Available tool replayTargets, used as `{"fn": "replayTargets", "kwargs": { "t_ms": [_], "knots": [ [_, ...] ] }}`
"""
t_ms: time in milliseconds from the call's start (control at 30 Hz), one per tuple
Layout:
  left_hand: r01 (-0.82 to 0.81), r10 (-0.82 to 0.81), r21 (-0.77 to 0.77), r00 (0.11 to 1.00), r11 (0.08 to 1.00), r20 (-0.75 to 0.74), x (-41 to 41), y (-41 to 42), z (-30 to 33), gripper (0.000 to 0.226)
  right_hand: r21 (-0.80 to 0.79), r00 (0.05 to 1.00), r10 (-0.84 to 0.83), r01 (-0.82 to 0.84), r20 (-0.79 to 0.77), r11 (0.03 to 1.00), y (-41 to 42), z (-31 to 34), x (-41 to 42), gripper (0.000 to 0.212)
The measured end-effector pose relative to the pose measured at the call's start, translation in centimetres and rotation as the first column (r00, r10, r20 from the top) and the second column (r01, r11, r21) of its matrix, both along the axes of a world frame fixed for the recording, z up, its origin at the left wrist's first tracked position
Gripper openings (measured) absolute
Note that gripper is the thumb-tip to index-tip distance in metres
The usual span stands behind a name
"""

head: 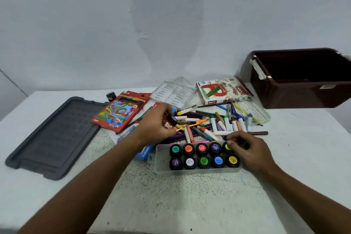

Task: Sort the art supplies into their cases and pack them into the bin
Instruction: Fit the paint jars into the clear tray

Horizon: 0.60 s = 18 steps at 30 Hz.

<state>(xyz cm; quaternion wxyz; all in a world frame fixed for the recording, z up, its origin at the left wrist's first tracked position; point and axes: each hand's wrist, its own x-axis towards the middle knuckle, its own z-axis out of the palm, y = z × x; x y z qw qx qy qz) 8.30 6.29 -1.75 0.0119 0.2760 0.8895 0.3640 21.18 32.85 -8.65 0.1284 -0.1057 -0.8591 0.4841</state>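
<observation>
A clear plastic case [161,165] in front of me holds several black paint jars with coloured lids. My right hand [248,152] rests at its far right corner, fingertips pinching the yellow-lidded paint jar [227,147] in the back row. My left hand [155,125] is over a heap of crayons and pencils [209,123], its fingers curled round a few sticks from the heap. A red coloured-pencil box [119,112] lies to the left. The dark brown bin [303,80] stands open at the back right.
A grey bin lid [53,137] lies flat at the left. A clear moulded tray [174,91], a white crayon box [212,91] and a clear pouch [239,89] sit behind the heap. A lone black jar [111,95] stands near the wall. A blue box [145,153] lies under my left forearm.
</observation>
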Motion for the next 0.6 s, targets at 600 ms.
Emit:
{"fn": "replayTargets", "kwargs": {
  "t_ms": [600],
  "knots": [
    [0.005, -0.014, -0.251, 0.999, 0.968, -0.033, 4.4, -3.9, -0.7, 0.047, 0.116, 0.997, 0.063, -0.057, -0.046, 0.992, -0.1, -0.3, 0.5, 0.012]
  ]
}}
